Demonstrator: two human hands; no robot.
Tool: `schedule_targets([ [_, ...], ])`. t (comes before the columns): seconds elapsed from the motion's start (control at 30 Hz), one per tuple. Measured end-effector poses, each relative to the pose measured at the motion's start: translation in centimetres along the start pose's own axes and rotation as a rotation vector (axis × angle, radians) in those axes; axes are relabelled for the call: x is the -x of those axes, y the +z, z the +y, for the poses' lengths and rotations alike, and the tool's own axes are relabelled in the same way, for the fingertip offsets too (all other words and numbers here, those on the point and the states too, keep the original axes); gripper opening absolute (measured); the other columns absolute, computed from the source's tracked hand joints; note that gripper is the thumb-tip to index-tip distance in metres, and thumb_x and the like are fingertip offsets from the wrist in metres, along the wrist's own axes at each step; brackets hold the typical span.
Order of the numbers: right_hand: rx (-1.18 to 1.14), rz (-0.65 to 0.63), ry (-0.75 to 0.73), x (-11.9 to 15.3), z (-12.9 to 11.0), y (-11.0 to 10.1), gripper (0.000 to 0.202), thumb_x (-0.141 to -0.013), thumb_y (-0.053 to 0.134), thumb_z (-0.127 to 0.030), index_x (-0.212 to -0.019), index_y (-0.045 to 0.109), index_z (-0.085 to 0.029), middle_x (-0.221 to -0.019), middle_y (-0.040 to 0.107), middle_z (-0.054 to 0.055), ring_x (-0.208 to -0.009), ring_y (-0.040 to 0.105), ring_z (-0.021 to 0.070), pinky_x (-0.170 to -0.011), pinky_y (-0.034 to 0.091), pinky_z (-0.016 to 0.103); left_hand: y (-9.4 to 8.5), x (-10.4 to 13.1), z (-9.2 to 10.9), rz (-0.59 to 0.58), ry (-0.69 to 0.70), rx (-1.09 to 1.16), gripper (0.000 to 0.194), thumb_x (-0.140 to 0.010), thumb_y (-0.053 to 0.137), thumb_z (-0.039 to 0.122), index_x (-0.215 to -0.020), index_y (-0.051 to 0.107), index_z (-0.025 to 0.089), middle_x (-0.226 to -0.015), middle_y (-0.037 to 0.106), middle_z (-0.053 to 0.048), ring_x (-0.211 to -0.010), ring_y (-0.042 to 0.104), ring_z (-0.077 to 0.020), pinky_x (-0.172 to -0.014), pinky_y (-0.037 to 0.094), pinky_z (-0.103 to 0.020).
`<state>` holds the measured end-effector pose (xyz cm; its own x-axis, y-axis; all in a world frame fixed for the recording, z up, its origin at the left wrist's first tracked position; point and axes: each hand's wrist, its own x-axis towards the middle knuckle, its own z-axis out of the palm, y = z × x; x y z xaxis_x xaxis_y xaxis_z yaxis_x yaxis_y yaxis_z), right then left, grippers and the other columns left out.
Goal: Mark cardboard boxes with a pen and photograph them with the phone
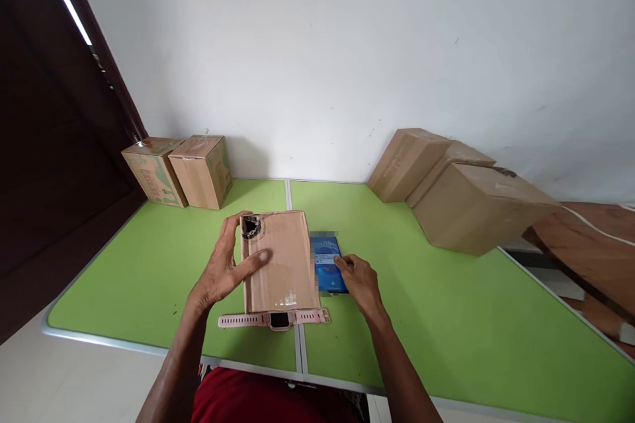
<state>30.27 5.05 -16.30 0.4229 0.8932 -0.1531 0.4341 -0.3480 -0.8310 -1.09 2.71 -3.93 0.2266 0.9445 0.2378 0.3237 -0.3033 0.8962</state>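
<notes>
My left hand (232, 264) grips a small cardboard box (282, 261) by its left side, thumb on the top face and fingers along the far left edge. A ragged dark hole (251, 227) is in that face's upper left corner. Just right of the box is a smartphone (327, 274) with its blue screen lit, partly blurred out. My right hand (358, 277) pinches the phone's right edge, thumb over the screen; the fingers beneath are hidden. Along the near edge of the box lies a smartwatch (280, 321) with a pink strap stretched out flat on the table.
The green folding table (163, 277) has a metal seam down its middle. Two cardboard boxes (198, 172) stand at the back left, and several larger cartons (461, 205) lean at the back right. A white wall (317, 59) rises behind; a white cable (595, 226) runs at far right.
</notes>
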Motion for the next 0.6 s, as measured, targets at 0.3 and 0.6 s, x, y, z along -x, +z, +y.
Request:
schedule_targets([
  [0.3,0.330,-0.022,-0.056,1.2,-0.8,-0.6,0.029,-0.098,0.058,-0.038,-0.092,0.078,-0.018,-0.094,0.082,0.019,-0.089,0.076,0.0337,-0.073,0.048,0.038,0.2,0.2,-0.2,0.008,0.015,0.001,0.074,-0.095,0.075,0.061,-0.154,0.048,0.026,-0.159,0.053,-0.015,-0.151,0.048,-0.0388,-0.127,0.036,-0.058],
  [0.6,0.013,-0.038,-0.238,5.4,-4.1,-0.6,0.059,-0.103,0.051,-0.066,-0.129,0.074,-0.018,-0.135,0.075,0.022,-0.128,0.069,0.0391,-0.103,0.056,0.050,0.4,0.3,-0.9,0.015,0.017,0.038,0.082,-0.095,0.072,0.067,-0.160,0.045,0.026,-0.165,0.046,-0.017,-0.157,0.042,-0.0407,-0.131,0.032,-0.062],
])
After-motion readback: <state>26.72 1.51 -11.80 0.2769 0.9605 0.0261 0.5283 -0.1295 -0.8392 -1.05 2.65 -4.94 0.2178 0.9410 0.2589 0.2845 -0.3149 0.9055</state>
